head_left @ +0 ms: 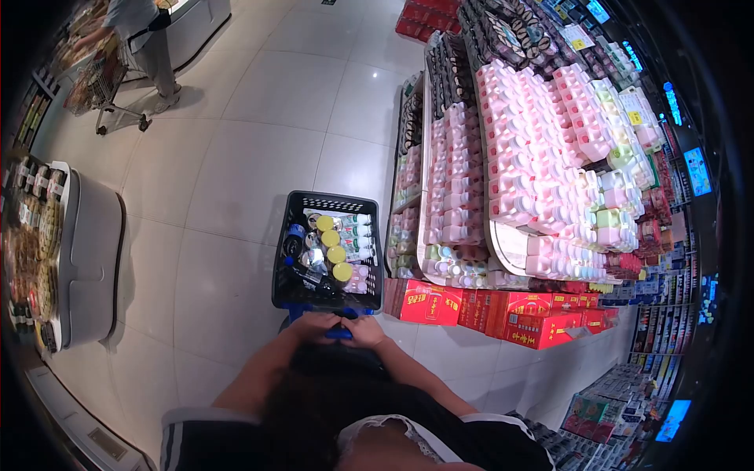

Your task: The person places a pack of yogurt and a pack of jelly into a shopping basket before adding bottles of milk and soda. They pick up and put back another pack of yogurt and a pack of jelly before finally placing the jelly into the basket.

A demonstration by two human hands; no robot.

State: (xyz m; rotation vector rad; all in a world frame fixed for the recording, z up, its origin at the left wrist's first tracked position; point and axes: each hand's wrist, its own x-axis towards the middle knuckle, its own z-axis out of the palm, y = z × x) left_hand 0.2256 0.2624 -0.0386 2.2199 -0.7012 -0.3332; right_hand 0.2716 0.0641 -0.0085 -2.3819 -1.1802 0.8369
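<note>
Cart (330, 197) is right in front of the person on the tile floor (259, 118), with its right side just beside the shelf (509, 245) end. Left hand (312, 325) and right hand (364, 331) are both wrapped over the blue handle (339, 334), close together at the middle and almost touching.

My take: a grip that narrow makes steering twitchy. I'd spread the hands toward the handle ends so the cart turns without swinging. It's loaded too, with yellow caps (335, 239) in a row and more bottles packed around them, so go with slow pushes and no jerks, or the stuff tips over.

What's in the way: red boxes (428, 302) are stacked on the floor along the shelf base, and the nearest one is very near the cart's right corner. Easy to clip, so I'd veer left a touch. Pink packs (518, 149) are piled high above that.

On the left a white bin (90, 259) full of goods narrows the aisle a bit, though it's well apart from the cart. Further up there's another shopper (149, 35) with a trolley (100, 78), far off.
</note>
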